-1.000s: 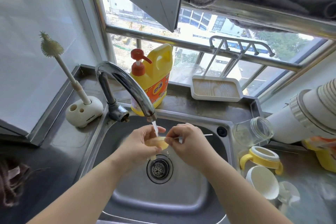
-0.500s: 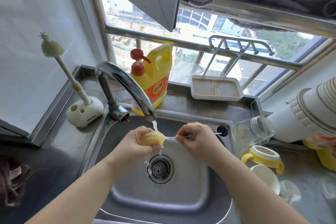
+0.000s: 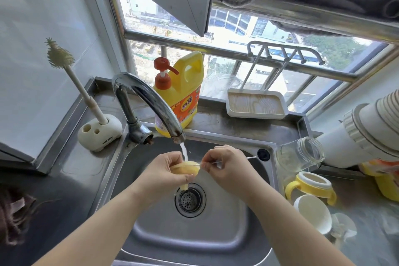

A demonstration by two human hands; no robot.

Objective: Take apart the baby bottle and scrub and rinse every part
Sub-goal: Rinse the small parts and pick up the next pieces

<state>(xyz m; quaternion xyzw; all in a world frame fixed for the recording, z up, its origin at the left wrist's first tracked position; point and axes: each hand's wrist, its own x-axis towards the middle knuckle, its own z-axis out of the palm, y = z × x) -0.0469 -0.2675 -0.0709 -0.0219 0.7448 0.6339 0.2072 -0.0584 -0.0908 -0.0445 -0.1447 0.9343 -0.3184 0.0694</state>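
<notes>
Over the sink drain, my left hand [image 3: 164, 174] holds a soft yellowish nipple [image 3: 186, 168] under the running water from the tap [image 3: 151, 101]. My right hand [image 3: 224, 167] pinches a thin wire brush [image 3: 250, 158] whose tip goes into the nipple. On the counter to the right lie the clear glass bottle body [image 3: 300, 155], the yellow handled collar ring [image 3: 311, 188] and a white cap [image 3: 311, 214].
A steel sink [image 3: 194, 233] with a strainer drain [image 3: 190, 200] lies below my hands. A yellow detergent jug [image 3: 181, 95] stands behind the tap. A bottle brush in a white stand [image 3: 99, 134] is at left, a drying tray [image 3: 257, 104] at the back, a white appliance [image 3: 362, 129] at right.
My hands have shifted slightly apart and back together under the stream, the nipple has turned in my left hand, and the thin brush has slid in and out of it.
</notes>
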